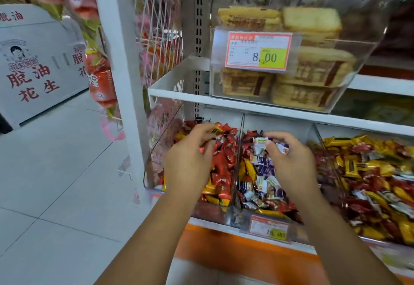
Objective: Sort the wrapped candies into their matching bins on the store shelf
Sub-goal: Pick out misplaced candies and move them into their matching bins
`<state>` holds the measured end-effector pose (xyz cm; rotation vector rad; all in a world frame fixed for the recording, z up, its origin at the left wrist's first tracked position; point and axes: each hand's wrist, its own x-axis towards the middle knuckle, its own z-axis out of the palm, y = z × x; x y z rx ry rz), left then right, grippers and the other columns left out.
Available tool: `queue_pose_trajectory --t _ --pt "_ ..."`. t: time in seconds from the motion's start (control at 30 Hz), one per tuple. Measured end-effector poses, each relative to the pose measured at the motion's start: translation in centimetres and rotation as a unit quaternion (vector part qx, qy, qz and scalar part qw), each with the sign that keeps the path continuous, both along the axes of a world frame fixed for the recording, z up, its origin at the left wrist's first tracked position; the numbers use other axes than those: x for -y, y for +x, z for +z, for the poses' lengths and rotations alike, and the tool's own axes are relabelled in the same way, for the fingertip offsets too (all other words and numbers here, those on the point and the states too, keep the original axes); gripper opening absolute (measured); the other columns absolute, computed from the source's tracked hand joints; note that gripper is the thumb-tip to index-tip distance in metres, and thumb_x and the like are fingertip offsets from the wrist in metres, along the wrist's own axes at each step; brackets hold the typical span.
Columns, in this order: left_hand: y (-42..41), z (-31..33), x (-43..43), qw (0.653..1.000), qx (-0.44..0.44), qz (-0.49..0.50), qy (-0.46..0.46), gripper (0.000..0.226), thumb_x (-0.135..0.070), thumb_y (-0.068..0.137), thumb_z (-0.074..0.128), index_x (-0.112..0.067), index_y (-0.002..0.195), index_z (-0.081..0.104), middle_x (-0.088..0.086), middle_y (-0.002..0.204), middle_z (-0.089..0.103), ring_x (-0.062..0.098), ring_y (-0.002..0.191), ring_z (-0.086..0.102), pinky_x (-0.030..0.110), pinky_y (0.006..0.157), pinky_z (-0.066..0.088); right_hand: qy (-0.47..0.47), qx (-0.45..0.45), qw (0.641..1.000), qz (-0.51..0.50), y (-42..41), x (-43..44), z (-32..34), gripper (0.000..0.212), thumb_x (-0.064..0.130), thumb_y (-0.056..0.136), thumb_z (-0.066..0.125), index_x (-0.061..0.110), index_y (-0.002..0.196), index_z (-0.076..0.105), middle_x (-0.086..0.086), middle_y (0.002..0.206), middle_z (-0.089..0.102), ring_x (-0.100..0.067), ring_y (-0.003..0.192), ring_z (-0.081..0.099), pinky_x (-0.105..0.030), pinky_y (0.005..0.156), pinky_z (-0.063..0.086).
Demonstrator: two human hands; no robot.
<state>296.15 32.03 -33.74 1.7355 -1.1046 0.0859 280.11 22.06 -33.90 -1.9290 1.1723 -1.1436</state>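
Observation:
Three clear bins of wrapped candies stand side by side on the low shelf. The left bin point(215, 214) holds mostly red and yellow candies. The middle bin point(246, 215) holds a mix of white, purple, yellow and red ones. The right bin point(322, 143) holds yellow and dark red ones. My left hand point(190, 157) hovers over the left bin and pinches a red candy point(218, 138) in its curled fingers. Over the middle bin, my right hand point(291, 161) grips several white wrapped candies point(261, 144).
A clear divider point(240, 141) separates the left and middle bins. Price tags point(267, 228) hang on the shelf front. Above, a clear box of packaged biscuits point(280, 60) sits on the upper shelf point(179, 96). A white post with hanging snack bags point(98, 78) stands to the left.

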Motion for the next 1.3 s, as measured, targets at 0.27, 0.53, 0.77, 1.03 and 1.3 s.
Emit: queue_pose_trajectory --t 0.27,0.53,0.77,1.03,1.3 --pt "-4.4 -0.2 4.3 0.968 0.09 -0.209 0.108 0.038 -0.018 0.085 0.071 -0.029 0.121 0.065 -0.011 0.125 0.062 0.006 0.116 0.055 0.022 0.103 0.041 -0.017 -0.128 0.99 -0.051 -5.5 2.6 -0.9 0.019 0.034 0.09 0.06 0.03 0.105 0.07 0.006 0.104 0.066 -0.02 0.106 0.058 -0.036 0.092 0.048" --pt "4.7 0.2 -3.6 0.948 0.049 -0.102 0.297 0.022 -0.015 0.089 0.064 -0.023 0.108 0.072 -0.006 0.1 0.064 0.01 0.09 0.06 0.01 0.069 0.039 -0.047 -0.15 0.982 0.106 -0.7 -0.7 0.7 0.017 0.025 0.095 0.057 0.036 0.102 0.068 0.022 0.096 0.055 -0.005 0.102 0.047 -0.023 0.084 0.036" --pt "7.2 -2.6 -5.0 0.902 0.123 -0.127 0.394 0.038 -0.031 0.084 0.07 -0.026 0.122 0.066 0.004 0.118 0.056 0.019 0.111 0.05 0.021 0.091 0.035 -0.126 -0.242 0.933 0.234 4.1 -3.5 -0.9 0.019 0.023 0.094 0.059 0.025 0.109 0.071 0.02 0.096 0.055 0.001 0.102 0.031 -0.013 0.085 0.022" --pt "6.2 -3.3 -3.1 0.883 0.175 -0.077 0.429 0.034 -0.043 0.082 0.07 -0.03 0.113 0.068 0.001 0.121 0.045 0.022 0.11 0.048 0.036 0.09 0.048 -0.126 -0.243 0.942 0.194 4.3 -3.3 -2.0 0.017 0.025 0.093 0.06 0.031 0.106 0.07 0.021 0.096 0.059 -0.005 0.11 0.038 -0.023 0.096 0.031" --pt "3.8 -0.3 -2.8 0.991 0.004 -0.076 0.109 0.019 -0.034 0.077 0.077 -0.03 0.093 0.068 -0.022 0.077 0.054 -0.004 0.069 0.052 0.013 0.063 0.042 -0.029 -0.116 0.975 0.189 3.3 -4.0 -0.6 0.021 0.032 0.092 0.06 0.039 0.11 0.067 0.027 0.101 0.058 0.006 0.1 0.049 -0.002 0.086 0.032"
